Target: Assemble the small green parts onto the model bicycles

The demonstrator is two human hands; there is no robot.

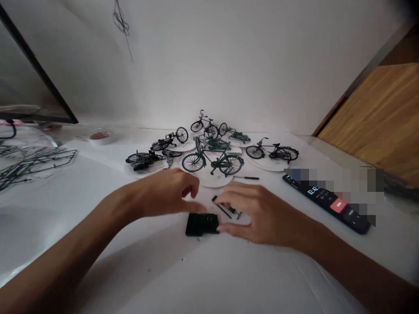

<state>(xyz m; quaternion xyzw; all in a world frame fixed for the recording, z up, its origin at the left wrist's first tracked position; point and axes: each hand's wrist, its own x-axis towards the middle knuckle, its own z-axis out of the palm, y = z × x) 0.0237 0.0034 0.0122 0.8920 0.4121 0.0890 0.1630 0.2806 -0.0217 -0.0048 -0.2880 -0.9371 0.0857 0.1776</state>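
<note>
Fingers (193,188) loosely spread, pinching nothing | black plastic block (202,224) between left hand (163,194) and right hand (265,213)

You've got a black plastic block (202,224) up front (thin black rods (224,210) beside it), a dark green model bicycle (212,162) on a white paper plate (214,179), a red button (338,205), and a tan wood panel (369,122) with streaky grain.
</note>
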